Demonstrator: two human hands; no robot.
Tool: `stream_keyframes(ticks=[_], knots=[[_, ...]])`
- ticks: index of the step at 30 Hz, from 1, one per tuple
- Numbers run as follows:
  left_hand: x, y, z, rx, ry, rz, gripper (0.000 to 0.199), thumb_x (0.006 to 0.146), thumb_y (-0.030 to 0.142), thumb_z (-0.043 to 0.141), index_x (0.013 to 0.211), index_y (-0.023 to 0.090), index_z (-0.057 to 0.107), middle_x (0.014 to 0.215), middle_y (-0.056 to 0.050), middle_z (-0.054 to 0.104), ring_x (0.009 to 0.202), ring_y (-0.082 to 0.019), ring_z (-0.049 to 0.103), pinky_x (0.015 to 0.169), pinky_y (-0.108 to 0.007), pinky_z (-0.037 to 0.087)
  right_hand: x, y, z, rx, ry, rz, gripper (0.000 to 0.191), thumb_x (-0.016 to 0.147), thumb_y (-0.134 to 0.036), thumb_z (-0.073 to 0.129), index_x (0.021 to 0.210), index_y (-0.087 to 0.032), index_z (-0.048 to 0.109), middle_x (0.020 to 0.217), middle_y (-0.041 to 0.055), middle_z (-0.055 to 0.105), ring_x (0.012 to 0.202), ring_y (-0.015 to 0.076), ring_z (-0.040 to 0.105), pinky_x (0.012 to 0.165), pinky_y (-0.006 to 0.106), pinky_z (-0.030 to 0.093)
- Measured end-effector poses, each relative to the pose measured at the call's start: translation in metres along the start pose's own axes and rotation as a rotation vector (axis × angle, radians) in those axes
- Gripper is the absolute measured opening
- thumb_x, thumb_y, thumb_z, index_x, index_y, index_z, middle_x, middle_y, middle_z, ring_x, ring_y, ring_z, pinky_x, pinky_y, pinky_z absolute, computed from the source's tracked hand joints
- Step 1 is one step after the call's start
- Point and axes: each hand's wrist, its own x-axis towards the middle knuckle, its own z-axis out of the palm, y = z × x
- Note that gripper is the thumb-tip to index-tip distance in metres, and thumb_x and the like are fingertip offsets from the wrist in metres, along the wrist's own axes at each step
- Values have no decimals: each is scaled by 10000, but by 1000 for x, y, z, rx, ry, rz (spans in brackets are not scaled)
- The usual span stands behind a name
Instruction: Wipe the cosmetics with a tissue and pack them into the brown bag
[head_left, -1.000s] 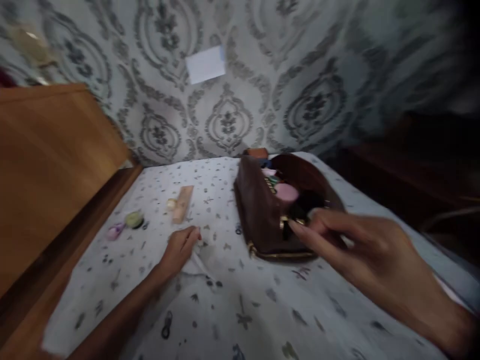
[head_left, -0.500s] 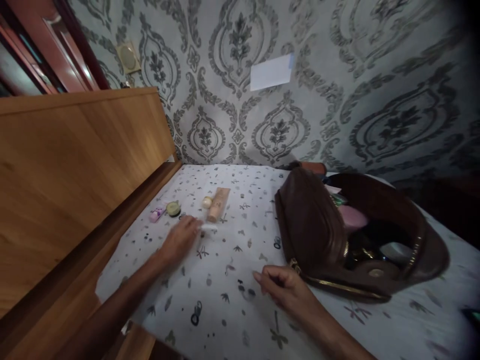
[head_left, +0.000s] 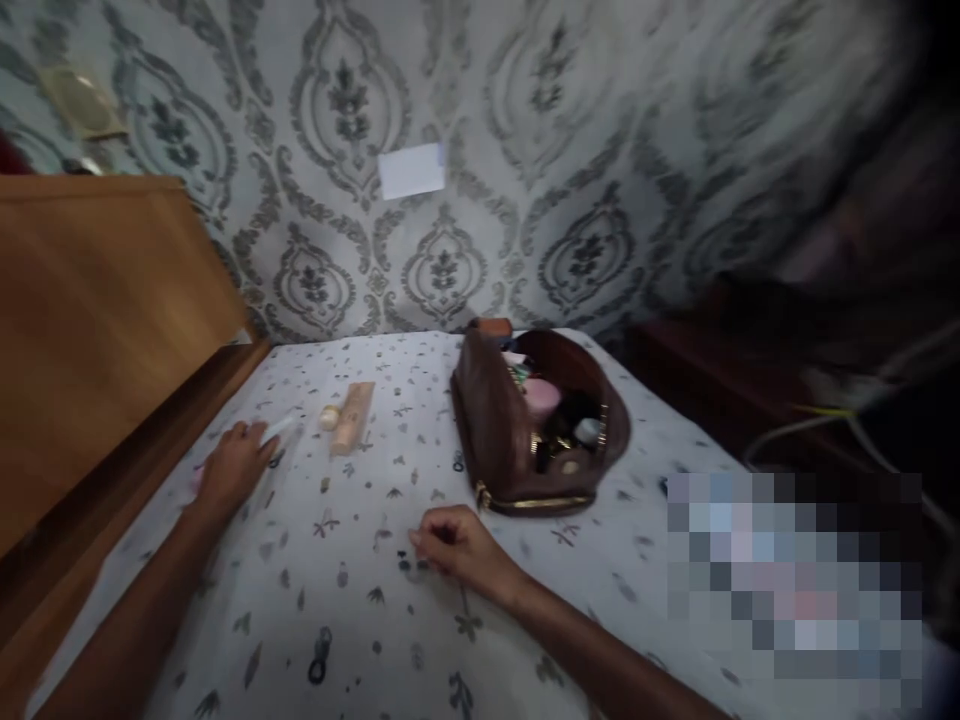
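My left hand [head_left: 234, 465] is at the left side of the patterned sheet, closed on a slim white item [head_left: 279, 428] that sticks out to the right of its fingers, blurred. A bit of a pink item [head_left: 196, 480] shows beside that hand, mostly covered by it. To the right lie a beige tube [head_left: 352, 418] and a small round cream-coloured container [head_left: 328, 416], side by side. My right hand [head_left: 448, 540], fingers curled in, hovers over the sheet in front of the brown bag [head_left: 491, 430]; whether it pinches anything is too small to tell. The open bag holds a pink item [head_left: 541, 396] and other things.
A wooden board [head_left: 97, 330] borders the sheet on the left. Patterned wallpaper with a white paper [head_left: 412, 171] rises behind. An orange-brown item [head_left: 493, 327] sits behind the bag. A pixelated area [head_left: 795, 590] covers the right front; cables run beyond it.
The view has swung to the right. My left hand has moved left with the white item, away from the tube, and now covers the place of the small items there. My right hand stays curled.
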Motion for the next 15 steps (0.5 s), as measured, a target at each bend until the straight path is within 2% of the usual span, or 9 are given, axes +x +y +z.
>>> stream_keyframes(ticks=[2,4,6,8,9,12,15], knots=[[0,4,-3,-105,25,-23,445,915,461,366,1089,142,623,1046,-165,634,961,-329,618,827,-437,505,-1,4,0,62,8,-36,571,712,-708,660,621,-151,570,486,-59,457,439,45,358,427,188,256],[-5,20,-9,-328,54,17,448,881,539,411,1019,177,636,1005,-113,668,937,-294,636,828,-381,510,-1,10,0,142,32,-59,552,689,-684,705,751,-139,649,581,-40,529,486,52,432,437,175,308],[-18,50,-17,-546,40,74,460,848,604,469,1001,204,636,974,-62,694,840,-247,651,753,-320,519,0,17,1,213,49,-79,606,649,-651,763,1000,-162,688,810,5,625,570,67,522,457,174,381],[-37,90,-27,-721,-23,177,431,867,580,495,1041,213,641,981,-40,712,869,-226,662,739,-278,525,0,20,2,296,37,-101,754,603,-611,817,1216,-216,625,1017,37,633,640,78,574,495,188,453],[-47,111,-32,-777,-56,260,400,870,554,520,1031,212,649,978,-38,714,879,-220,665,750,-269,527,0,19,2,339,7,-108,801,596,-588,834,1270,-227,593,1055,45,633,667,84,591,529,200,483],[-70,163,-40,-868,-119,513,305,914,450,513,1033,213,663,949,-41,695,877,-200,661,761,-259,526,-2,11,0,471,-116,-129,758,622,-524,849,1256,-189,601,943,34,663,750,125,635,636,244,536],[-78,186,-34,-881,-56,591,268,951,372,468,1059,216,656,926,-46,671,850,-190,651,751,-268,529,-3,2,-4,554,-149,-143,692,589,-478,880,1160,-159,654,829,13,669,757,153,658,658,265,541]])
